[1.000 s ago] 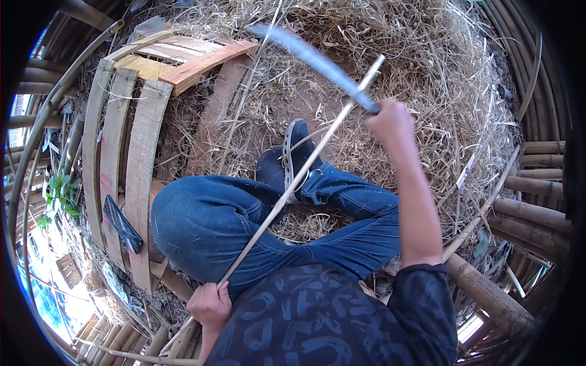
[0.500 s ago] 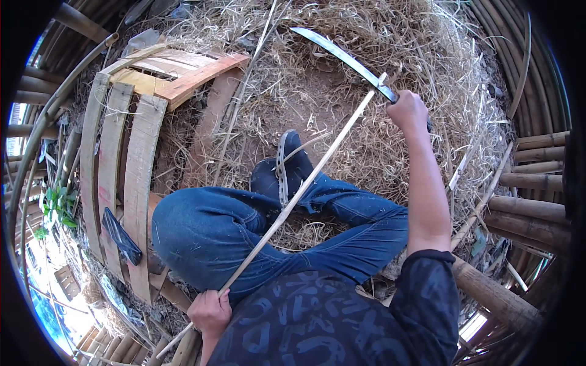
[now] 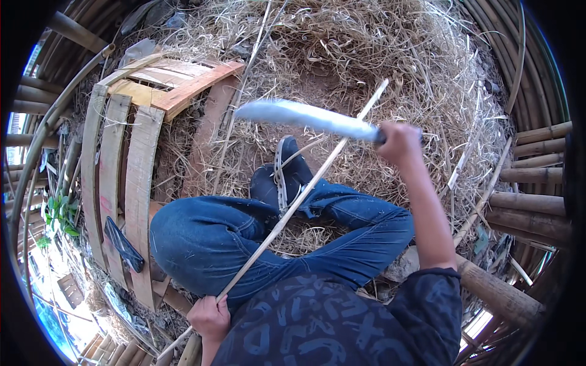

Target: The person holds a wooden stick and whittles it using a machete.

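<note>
My right hand (image 3: 400, 144) grips the dark handle of a machete (image 3: 311, 118). Its long, slightly curved blade points left and crosses over the upper part of a pale bamboo strip (image 3: 287, 210); whether the edge touches the strip I cannot tell. Low on the left, my left hand (image 3: 209, 317) is closed round that strip near its lower end. From there the strip slants up and right across my legs in blue jeans (image 3: 201, 241), and its far tip shows beyond the blade. Both the blade and the right hand look slightly smeared by motion.
Shavings (image 3: 427, 73) cover the ground ahead and to the right. A slatted wooden crate (image 3: 140, 177) stands at my left, with a dark object (image 3: 124, 244) on its slats. My dark shoes (image 3: 268, 183) lie ahead. Bamboo poles (image 3: 528, 210) line the right side.
My right hand has drawn the machete back toward me along the strip. Its blade has swung from pointing up-left to pointing nearly straight left. The left hand stays on the strip.
</note>
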`<state>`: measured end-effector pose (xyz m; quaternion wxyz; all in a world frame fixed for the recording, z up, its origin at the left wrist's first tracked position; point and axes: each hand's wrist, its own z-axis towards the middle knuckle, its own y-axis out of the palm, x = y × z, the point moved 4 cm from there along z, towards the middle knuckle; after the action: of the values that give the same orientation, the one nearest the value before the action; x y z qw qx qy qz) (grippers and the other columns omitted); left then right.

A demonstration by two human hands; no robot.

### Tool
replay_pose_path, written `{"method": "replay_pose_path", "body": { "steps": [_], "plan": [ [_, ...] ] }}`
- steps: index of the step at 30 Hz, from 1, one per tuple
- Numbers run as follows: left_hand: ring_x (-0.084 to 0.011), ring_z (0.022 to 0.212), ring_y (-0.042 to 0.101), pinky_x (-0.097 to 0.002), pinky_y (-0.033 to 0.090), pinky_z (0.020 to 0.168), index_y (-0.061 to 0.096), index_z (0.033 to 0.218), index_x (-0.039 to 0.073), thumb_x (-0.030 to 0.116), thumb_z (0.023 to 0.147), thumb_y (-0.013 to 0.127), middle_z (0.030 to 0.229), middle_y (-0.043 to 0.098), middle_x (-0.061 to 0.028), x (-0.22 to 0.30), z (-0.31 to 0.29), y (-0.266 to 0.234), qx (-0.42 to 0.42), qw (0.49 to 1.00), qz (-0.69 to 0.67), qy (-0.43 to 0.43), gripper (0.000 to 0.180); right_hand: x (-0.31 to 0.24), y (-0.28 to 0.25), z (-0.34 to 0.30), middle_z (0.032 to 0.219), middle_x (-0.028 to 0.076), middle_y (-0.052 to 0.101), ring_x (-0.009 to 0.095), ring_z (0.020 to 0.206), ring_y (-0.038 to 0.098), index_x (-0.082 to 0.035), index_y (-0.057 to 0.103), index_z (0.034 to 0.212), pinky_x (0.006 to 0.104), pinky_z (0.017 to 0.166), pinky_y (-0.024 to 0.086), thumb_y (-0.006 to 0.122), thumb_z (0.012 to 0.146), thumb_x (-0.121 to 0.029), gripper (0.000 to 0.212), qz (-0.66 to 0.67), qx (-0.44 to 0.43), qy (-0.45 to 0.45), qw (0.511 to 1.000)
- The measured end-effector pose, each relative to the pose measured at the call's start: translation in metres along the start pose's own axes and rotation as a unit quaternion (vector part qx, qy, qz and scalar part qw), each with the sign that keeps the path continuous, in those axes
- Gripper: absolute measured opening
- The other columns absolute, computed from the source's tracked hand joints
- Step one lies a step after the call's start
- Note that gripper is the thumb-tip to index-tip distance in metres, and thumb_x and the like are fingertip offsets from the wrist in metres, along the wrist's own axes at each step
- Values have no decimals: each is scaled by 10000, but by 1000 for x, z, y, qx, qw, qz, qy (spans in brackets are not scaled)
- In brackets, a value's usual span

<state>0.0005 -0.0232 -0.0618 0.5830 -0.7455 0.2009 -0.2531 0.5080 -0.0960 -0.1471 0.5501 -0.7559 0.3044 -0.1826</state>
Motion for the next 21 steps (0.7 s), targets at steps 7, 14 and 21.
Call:
{"method": "replay_pose_path", "body": {
  "steps": [7,14,21],
  "plan": [
    [-384,523,532,-453,392,489,569,701,10,154,853,600,568,511,-189,-15,-8,22,23,986,-151,-67,212,186,33,28,877,252,678,393,838,676,18,684,889,425,738,539,679,721,-274,337,82,94,326,937],
    [-384,500,533,-451,391,476,546,672,27,161,844,631,543,512,-179,-1,2,-6,2,989,-129,-68,234,111,125,-54,551,156,597,245,510,581,49,622,655,390,527,456,682,704,-208,268,241,66,258,933],
    [-375,502,535,-451,389,475,531,660,27,164,848,640,539,509,-174,-1,1,-5,20,988,-140,-67,257,10,177,-111,511,46,548,119,387,508,-14,573,660,277,372,396,683,781,-155,216,522,1,272,809]
  ]
}}
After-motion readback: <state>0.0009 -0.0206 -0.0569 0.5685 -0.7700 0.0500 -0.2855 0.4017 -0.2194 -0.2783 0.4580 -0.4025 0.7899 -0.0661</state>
